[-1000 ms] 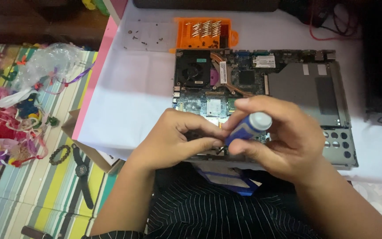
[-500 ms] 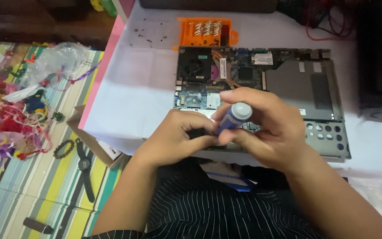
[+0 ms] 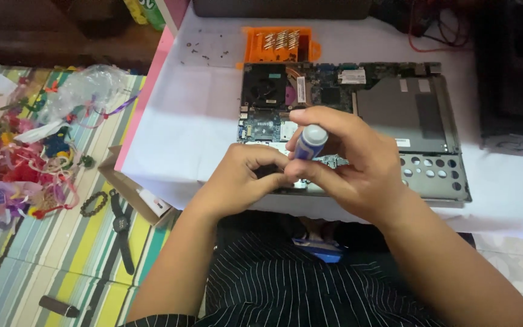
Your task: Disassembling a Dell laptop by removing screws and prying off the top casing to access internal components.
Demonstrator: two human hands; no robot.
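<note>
On the stripy mat at the far L: a black watch (image 3: 120,225). L hand (image 3: 240,181) is curled up, fingertips pinched at the tool's low end. R hand (image 3: 358,166) is wrapped round a blue screwdriver (image 3: 309,143) w/ a white cap, standing up over the front edge of the open laptop (image 3: 394,115). Orange bit tray (image 3: 278,43) sits behind.

I see a blue screwdriver handle (image 3: 310,144) with a pale rounded cap, tilted nearly upright over the near edge of an opened laptop chassis (image 3: 407,115), circuit board exposed, lying flat.
</note>
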